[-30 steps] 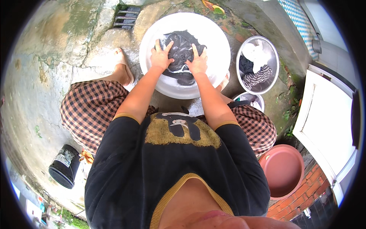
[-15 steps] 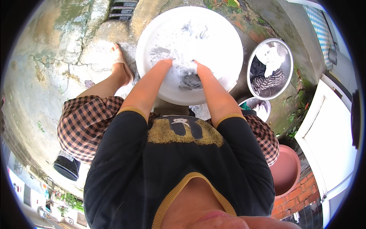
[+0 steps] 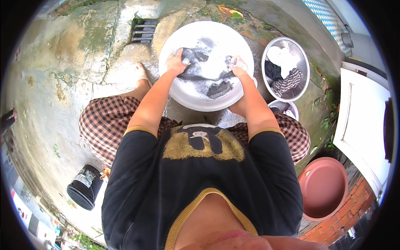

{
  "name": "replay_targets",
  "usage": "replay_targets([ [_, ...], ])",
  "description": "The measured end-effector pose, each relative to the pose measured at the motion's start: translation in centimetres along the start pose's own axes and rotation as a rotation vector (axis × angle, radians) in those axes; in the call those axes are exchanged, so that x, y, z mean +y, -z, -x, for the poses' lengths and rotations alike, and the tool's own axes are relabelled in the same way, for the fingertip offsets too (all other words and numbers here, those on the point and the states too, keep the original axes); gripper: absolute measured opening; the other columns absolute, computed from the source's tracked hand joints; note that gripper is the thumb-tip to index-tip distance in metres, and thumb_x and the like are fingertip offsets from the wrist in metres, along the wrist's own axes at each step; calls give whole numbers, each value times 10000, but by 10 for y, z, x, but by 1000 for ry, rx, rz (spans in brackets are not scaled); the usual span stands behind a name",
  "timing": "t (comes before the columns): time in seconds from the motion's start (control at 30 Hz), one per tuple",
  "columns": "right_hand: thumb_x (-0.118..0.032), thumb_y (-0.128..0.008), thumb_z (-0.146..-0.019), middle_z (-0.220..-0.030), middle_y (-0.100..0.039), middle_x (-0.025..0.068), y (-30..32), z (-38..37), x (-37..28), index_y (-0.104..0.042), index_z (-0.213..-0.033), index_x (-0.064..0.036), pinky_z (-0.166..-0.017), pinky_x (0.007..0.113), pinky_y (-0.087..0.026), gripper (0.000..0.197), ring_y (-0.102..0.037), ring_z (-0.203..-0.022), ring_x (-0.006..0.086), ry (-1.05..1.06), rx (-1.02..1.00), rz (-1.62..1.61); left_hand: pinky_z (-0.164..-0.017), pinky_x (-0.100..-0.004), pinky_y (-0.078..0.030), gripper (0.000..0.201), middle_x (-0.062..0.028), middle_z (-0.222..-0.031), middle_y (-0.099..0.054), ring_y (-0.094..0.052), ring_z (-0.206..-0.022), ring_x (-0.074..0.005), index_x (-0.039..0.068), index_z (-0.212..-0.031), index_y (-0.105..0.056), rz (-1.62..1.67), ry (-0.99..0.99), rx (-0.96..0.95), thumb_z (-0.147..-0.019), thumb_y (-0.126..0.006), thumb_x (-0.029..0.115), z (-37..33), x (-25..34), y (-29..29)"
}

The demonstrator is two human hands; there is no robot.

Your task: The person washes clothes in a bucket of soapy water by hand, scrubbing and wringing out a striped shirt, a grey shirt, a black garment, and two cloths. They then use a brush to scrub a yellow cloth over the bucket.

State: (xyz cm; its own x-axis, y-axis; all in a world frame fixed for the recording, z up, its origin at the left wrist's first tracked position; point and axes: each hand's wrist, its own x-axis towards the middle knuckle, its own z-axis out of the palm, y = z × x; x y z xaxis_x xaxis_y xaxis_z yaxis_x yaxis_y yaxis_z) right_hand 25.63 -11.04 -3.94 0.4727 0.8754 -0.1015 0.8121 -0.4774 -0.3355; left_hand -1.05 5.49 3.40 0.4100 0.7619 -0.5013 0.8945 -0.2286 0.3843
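A wide white basin [image 3: 200, 106] of sudsy water stands on the ground between my legs. Stretched across it is a dark, foam-covered garment [image 3: 200, 77], partly under the suds. My left hand [image 3: 176, 64] grips this cloth at its left end, near the basin's left wall. At the opposite side my right hand [image 3: 238, 66] is closed on the other end, with foam over the fingers. Closer to me, another dark patch of cloth [image 3: 219, 89] shows through the suds; whether it belongs to the same garment I cannot tell.
Right of the basin stands a metal bowl [image 3: 306, 79] holding white, black and striped clothes. A smaller bowl [image 3: 295, 109] sits below it. A reddish plastic tub [image 3: 323, 187] lies at lower right, a black bucket [image 3: 85, 187] at lower left. Beyond the basin is a drain grate [image 3: 143, 31].
My hands have come up out of the suds and moved apart, drawing the dark garment out between them. The whole view has shifted, so the basin appears lower.
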Motion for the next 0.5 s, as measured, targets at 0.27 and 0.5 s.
replay_targets([
  [0.27, -426, -792, -611, -1343, -439, 197, 146, 10, -45, -433, -1358, -214, -1058, 383, -326, 855, -378, -1283, 345, -10, -476, -249, -869, -401, -480, 686, -165, -1147, -592, -587, -1045, -330, 228, -1341, -424, -305, -151, 87, -735, -724, 339, 40, 15, 58],
  [0.5, -318, -789, -619, -1287, -473, 166, 223, 29, -67, -560, -1226, -153, -1021, 394, -357, 669, -430, -1236, 336, 192, -520, 53, -838, -391, -488, 743, -157, -1023, -661, -632, -965, -301, 126, -1207, -574, -417, -181, -23, -706, -610, 673, 67, 23, 120],
])
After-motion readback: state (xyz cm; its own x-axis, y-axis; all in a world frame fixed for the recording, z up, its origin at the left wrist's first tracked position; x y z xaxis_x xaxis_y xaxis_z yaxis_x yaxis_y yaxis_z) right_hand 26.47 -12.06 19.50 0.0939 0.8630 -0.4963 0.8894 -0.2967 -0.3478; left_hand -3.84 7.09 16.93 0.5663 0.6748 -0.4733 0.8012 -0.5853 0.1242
